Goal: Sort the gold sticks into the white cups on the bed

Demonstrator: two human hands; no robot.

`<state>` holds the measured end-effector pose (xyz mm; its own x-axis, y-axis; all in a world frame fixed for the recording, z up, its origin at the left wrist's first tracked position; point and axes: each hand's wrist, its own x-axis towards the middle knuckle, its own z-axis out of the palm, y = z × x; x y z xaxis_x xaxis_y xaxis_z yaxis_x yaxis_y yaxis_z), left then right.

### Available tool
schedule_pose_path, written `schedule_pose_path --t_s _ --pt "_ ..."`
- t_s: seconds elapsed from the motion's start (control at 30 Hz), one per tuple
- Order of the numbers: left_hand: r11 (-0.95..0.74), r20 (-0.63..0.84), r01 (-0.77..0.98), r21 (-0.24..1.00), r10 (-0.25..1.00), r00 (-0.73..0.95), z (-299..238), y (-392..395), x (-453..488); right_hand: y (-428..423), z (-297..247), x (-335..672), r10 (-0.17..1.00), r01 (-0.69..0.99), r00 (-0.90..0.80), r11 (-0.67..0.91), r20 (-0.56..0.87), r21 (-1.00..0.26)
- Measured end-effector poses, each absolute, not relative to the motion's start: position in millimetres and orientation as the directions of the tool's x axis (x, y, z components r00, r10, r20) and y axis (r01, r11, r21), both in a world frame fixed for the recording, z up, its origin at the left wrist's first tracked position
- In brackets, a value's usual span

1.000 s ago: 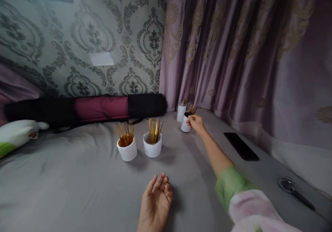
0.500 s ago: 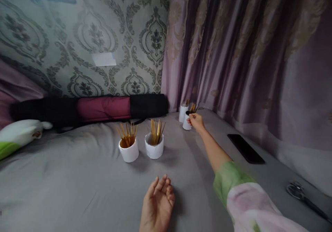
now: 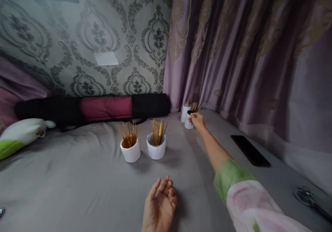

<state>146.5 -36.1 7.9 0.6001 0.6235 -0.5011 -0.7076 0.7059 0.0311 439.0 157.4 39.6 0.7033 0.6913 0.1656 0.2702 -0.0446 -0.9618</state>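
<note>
My right hand point(image 3: 197, 120) reaches far across the grey bed sheet point(image 3: 64, 176), its fingers closed at the rim of a small white cup point(image 3: 188, 122) holding thin sticks. A second small white cup point(image 3: 185, 112) stands just behind it by the curtain. Nearer to me sit two wider white cups of golden sticks, one on the left point(image 3: 131, 151) and one on the right point(image 3: 156, 148). My left hand point(image 3: 160, 204) rests palm up on the sheet below them, fingers loosely curled and apart, holding nothing.
A black and maroon rolled bag point(image 3: 103, 107) lies along the patterned wall. A white and green plush toy point(image 3: 19, 135) sits at the left. A black phone point(image 3: 250, 150) and scissors point(image 3: 308, 199) lie on the right, beside the purple curtain point(image 3: 246, 59).
The view has drifted slightly, shifting everything a little right and down. My right hand stays at the far cup's rim. My left hand has barely moved.
</note>
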Motion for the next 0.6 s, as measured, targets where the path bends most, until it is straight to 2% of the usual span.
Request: schedule_pose_path --t_s 0.6 --pt "0.698 -0.483 -0.715 0.039 0.639 0.598 8.1 -35.4 146.4 162.0 41.4 439.2 0.692 0.214 0.709 -0.029 0.135 -0.976"
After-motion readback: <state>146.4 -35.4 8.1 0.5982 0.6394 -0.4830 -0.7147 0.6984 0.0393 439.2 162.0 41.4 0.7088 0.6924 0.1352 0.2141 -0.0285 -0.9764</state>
